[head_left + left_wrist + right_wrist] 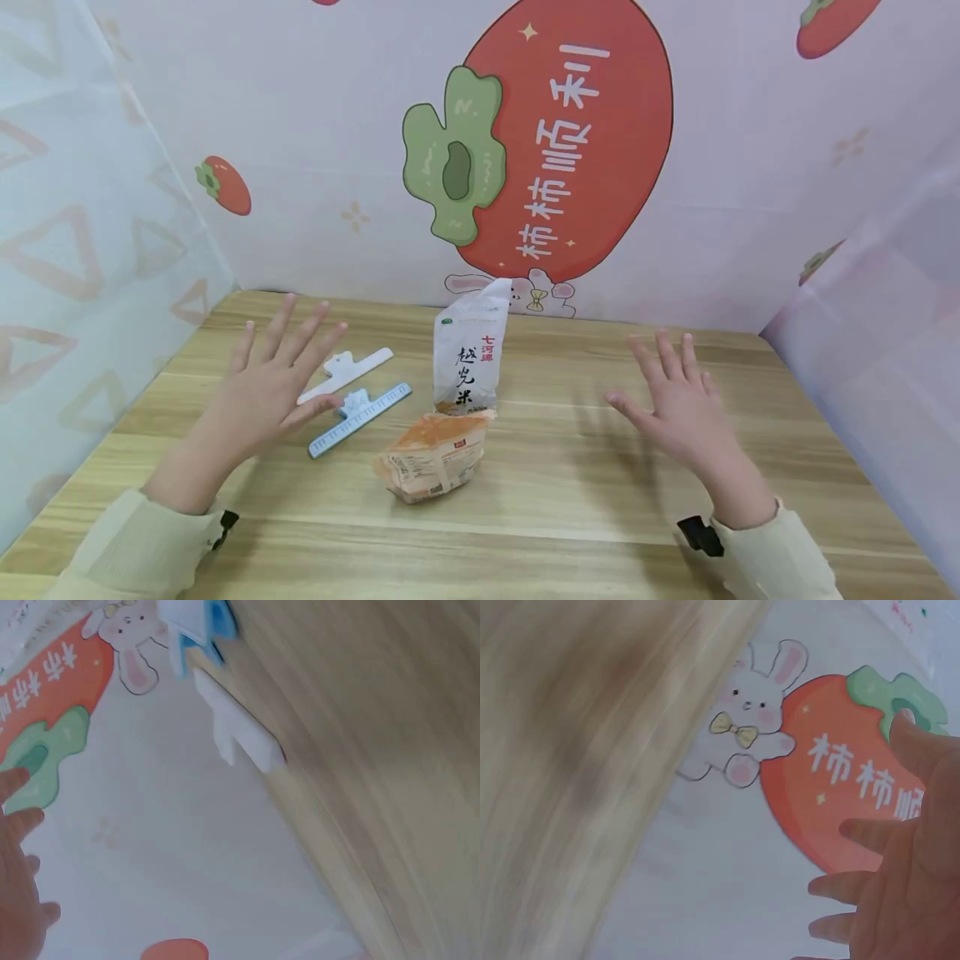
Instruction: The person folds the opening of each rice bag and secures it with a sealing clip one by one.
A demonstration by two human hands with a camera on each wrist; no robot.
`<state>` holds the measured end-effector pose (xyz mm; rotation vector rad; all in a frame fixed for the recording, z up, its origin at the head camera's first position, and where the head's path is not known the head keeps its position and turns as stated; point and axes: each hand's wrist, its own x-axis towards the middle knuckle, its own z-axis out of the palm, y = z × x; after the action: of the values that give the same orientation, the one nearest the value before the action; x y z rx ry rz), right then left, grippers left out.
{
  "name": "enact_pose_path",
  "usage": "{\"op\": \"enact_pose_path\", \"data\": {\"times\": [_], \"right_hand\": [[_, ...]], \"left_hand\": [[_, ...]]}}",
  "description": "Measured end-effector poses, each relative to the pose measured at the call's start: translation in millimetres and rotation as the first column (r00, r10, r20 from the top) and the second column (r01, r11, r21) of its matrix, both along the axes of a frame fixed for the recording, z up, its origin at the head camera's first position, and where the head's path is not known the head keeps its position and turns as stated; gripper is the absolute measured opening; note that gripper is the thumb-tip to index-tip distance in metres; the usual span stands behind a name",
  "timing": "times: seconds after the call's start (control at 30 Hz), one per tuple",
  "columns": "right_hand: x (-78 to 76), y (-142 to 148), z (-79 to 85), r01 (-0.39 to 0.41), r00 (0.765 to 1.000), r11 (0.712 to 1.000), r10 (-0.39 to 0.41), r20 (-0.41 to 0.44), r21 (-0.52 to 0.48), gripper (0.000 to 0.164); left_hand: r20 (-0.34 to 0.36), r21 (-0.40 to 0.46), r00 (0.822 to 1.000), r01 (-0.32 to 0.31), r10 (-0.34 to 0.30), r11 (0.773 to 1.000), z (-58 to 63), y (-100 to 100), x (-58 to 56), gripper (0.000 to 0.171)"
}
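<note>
In the head view my left hand point(273, 392) hovers with spread fingers at the left, holding nothing. Partly behind it and to its right lie a white sealing clip point(348, 372) and a light blue clip point(360, 419) with ruler-like markings. At the right, my right hand point(686, 412) is raised with its fingers apart and nothing in it. Between the hands stands a white rice bag point(468, 354) with dark and red lettering. Just in front of it sits an orange-and-cream food packet point(435, 458), its top folded. The left wrist view also shows the white clip point(240, 727) and the blue clip point(196, 622).
Everything rests on a wood-grain table point(555, 500). A pale cloth backdrop point(315, 100) with a large printed persimmon and a rabbit rises at the table's back edge. Similar pale cloth walls point(75, 233) flank the left and right sides.
</note>
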<state>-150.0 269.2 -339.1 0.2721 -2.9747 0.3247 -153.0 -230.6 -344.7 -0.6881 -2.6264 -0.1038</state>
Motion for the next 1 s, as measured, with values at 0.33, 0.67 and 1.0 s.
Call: {"op": "enact_pose_path", "data": {"times": [0.33,0.67,1.0], "right_hand": [[10.7,-40.7,14.6,-0.124,0.992,0.967,0.122,-0.022,-0.221,0.083],[21.0,-82.6,6.4,-0.268,0.957,0.871,0.288,-0.012,-0.412,0.071],[20.5,-116.5,-11.5,-0.369,0.853,0.755,0.507,0.125,-0.543,0.071]], "left_hand": [[-0.063,0.051,0.968,0.245,-0.241,0.968,-1.6,26.2,22.2,0.083],[0.056,0.118,0.913,0.395,-0.404,0.911,-11.3,47.5,29.1,0.080],[0.212,0.217,0.884,0.373,-0.417,0.902,-16.9,58.2,33.8,0.071]]}}
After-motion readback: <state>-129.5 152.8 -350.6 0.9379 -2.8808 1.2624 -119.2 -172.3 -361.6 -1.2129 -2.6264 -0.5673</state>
